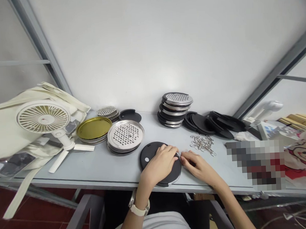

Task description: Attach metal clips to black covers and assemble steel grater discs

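Observation:
A black round grater cover (147, 151) with a white dot and a slot lies at the table's front, a metal rim showing at its lower right. My left hand (161, 163) is over it, fingers bent across the top toward its right edge, holding it. Against that edge, my right hand (194, 163) is closed in a pinch; a tiny pale piece shows between the hands, too small to name. Right of them is a pile of metal rings and clips (202, 143). Round grater plates (125, 134) are stacked to the left.
Gold-coloured discs (94, 127) and a white fan (44, 116) stand left. At the back rises a stack of graters in black covers (176, 99). Loose black covers (202, 123) lie beside it. A printed bag (304, 154) sits far right.

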A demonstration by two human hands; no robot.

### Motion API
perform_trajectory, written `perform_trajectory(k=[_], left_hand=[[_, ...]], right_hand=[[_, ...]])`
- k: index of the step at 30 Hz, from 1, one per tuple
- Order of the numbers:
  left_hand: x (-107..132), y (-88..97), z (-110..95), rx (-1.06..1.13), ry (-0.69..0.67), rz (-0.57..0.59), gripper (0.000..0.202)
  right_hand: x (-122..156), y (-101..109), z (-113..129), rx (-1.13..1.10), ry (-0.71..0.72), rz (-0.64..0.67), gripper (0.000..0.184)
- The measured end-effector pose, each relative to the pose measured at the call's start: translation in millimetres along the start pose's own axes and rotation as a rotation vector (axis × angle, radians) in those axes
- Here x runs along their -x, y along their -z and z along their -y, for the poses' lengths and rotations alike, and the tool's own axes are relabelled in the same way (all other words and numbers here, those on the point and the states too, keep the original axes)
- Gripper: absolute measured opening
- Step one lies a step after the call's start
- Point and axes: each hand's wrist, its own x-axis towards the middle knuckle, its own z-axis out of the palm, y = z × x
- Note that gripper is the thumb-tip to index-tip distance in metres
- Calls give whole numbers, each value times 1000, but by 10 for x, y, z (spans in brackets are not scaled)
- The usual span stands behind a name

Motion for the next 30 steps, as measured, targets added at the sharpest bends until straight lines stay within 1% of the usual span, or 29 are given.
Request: perform_trajectory(k=[9,21,30], left_hand=[[-9,8,-9,-8,6,11,19],[13,6,-1,6,-2,-4,21],[5,2,-3,5,3,2,23]], right_hand=[[11,-10,-23,-30,-46,2,26],[10,-10,-28,3,4,22,33],[13,7,-2,-3,22,17,33]])
